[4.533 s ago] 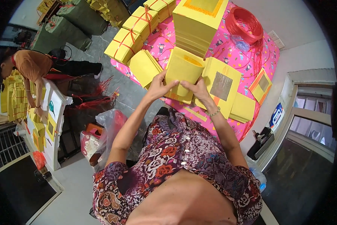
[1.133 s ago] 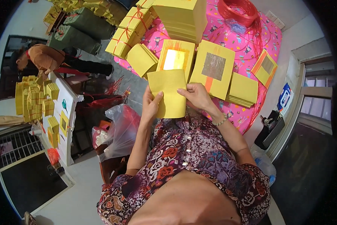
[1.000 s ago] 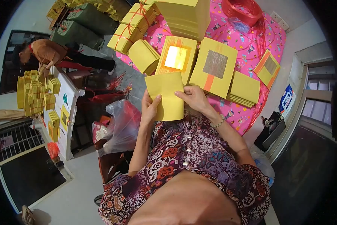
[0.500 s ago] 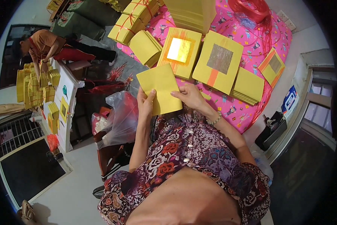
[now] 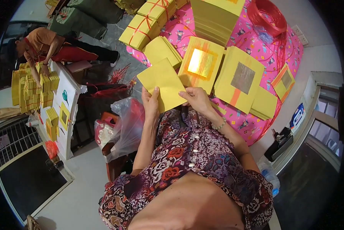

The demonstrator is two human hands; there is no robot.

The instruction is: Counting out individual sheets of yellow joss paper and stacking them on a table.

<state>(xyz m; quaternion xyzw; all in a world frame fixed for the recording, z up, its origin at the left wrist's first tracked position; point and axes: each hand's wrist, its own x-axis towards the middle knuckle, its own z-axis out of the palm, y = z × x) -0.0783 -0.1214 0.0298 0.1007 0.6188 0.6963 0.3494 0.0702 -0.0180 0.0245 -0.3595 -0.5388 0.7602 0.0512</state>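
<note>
Between both hands I hold yellow paper (image 5: 162, 82), tilted in front of my chest; whether it is one sheet or several I cannot tell. My left hand (image 5: 151, 102) grips its lower left edge, thumb on top. My right hand (image 5: 196, 100) pinches the right corner between thumb and fingers. Just beyond lie a stack of yellow paper with a shiny gold square (image 5: 203, 63) and a stack with a silver-grey square (image 5: 239, 78). Plain yellow paper stacks lie at the left (image 5: 162, 51) and at the right (image 5: 264, 104).
A pink patterned cloth (image 5: 241, 124) covers the table. Red-tied yellow bundles (image 5: 143, 28), a tall paper stack (image 5: 214, 25) and a red ribbon coil (image 5: 267, 17) stand farther back. Left of me hangs a plastic bag (image 5: 128, 122). Another person (image 5: 45, 42) handles yellow bundles at a white table (image 5: 70, 105).
The yellow paper has turned in my hands, so a corner now points away from me. My right hand has shifted slightly to the right. The view has shifted a little.
</note>
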